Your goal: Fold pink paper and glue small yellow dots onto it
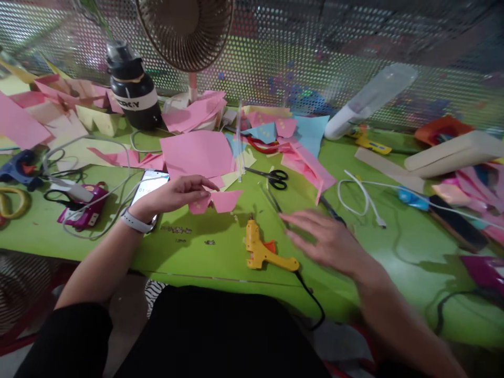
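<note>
My left hand (181,193), with a white watch band at its wrist, is closed on a folded pink paper piece (226,201) by its left part, just above the green table. My right hand (325,239) is somewhat blurred, its fingers stretched out over the table. Thin grey tweezers (271,200) lie by its fingertips; whether they touch is unclear. Between my hands a yellow glue gun (258,247) lies on its side, nozzle away from me. Tiny dark bits (177,230) are scattered on the table below my left hand.
Black scissors (275,178) lie beyond the glue gun. A lit phone (151,184) is behind my left wrist. Pink sheets (197,152), a black bottle (136,89) and a fan (185,26) stand farther back. A white cable (366,199) curls at right.
</note>
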Tool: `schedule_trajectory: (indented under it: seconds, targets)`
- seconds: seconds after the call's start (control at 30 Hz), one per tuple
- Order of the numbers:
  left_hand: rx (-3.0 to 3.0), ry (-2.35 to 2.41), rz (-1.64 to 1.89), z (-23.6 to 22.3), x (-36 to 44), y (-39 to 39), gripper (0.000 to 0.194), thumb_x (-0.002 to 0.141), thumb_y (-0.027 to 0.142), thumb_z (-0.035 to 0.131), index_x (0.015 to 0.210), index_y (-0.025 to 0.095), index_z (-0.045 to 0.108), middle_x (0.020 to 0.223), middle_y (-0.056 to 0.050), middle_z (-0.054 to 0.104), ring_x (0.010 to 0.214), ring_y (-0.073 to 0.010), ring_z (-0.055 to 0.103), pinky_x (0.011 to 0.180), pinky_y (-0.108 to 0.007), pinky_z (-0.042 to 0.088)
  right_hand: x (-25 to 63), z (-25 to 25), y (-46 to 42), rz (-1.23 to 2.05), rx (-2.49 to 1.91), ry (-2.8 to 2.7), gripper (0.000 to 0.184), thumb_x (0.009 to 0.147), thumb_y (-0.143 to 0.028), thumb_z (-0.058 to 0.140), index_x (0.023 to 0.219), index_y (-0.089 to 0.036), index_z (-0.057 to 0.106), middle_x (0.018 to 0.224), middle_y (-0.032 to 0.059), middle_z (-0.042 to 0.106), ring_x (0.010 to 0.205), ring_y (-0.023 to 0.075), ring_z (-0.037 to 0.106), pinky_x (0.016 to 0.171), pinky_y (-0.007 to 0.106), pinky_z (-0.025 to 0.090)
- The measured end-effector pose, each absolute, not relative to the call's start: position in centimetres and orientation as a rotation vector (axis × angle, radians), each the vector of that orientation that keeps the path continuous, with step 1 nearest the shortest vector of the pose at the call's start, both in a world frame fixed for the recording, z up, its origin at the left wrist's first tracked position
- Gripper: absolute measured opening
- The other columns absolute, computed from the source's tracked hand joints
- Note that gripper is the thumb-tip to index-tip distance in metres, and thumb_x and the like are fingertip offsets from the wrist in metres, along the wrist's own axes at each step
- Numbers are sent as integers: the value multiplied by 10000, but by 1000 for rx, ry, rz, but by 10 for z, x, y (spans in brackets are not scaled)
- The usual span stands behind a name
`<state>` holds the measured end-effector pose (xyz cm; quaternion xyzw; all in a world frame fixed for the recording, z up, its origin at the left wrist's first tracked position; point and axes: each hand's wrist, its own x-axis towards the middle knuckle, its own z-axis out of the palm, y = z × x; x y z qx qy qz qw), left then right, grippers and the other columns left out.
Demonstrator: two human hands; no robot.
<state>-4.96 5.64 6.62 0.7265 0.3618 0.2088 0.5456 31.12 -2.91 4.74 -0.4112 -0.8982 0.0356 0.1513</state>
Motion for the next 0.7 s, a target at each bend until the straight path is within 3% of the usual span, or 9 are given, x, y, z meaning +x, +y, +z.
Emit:
schedule_trajectory:
  seconds: [0.1, 0.27, 0.43, 0.57, 0.7]
  targets:
    - [1712, 842, 479, 68, -54, 56, 264, 951, 299, 557, 1156, 155, 640, 1048, -81, 708, 955, -154, 649, 825, -266, 494, 298, 50, -54, 281, -1166, -2800, 507, 869, -407, 634, 1292, -133, 580, 1197, 155, 672, 1039, 301, 661, 858, 468, 582]
    - [1687, 802, 368, 68, -61, 57, 316, 936, 292, 575, 1224, 178, 636, 1080, -93, 701, 968, -168, 640, 813, -274, 491, 282, 39, -66, 307, -1307, -2891, 315, 811, -201, 577, 1120, -141, 597, 1136, 159, 645, 982, 301, 649, 823, 475, 570]
    - [1717, 768, 311, 68, -65, 56, 329, 927, 290, 584, 1228, 169, 641, 1065, -91, 700, 931, -168, 638, 784, -269, 485, 274, 44, -60, 359, -1369, -2878, 271, 746, -160, 538, 1016, -147, 558, 994, 134, 650, 881, 285, 652, 775, 439, 543]
    - [1668, 777, 317, 67, -63, 53, 325, 915, 313, 621, 1190, 141, 636, 902, -70, 707, 777, -134, 628, 672, -234, 463, 282, 60, -56, 601, -1376, -2737, 276, 767, -191, 517, 1043, -183, 515, 888, 77, 665, 744, 227, 650, 669, 360, 498]
    - [1675, 775, 299, 67, -61, 52, 331, 917, 298, 611, 1197, 123, 604, 878, -77, 707, 726, -121, 609, 618, -217, 440, 289, 73, -51, 1007, -1285, -2391, 221, 837, -271, 501, 1052, -219, 507, 743, 2, 596, 580, 155, 553, 532, 284, 418]
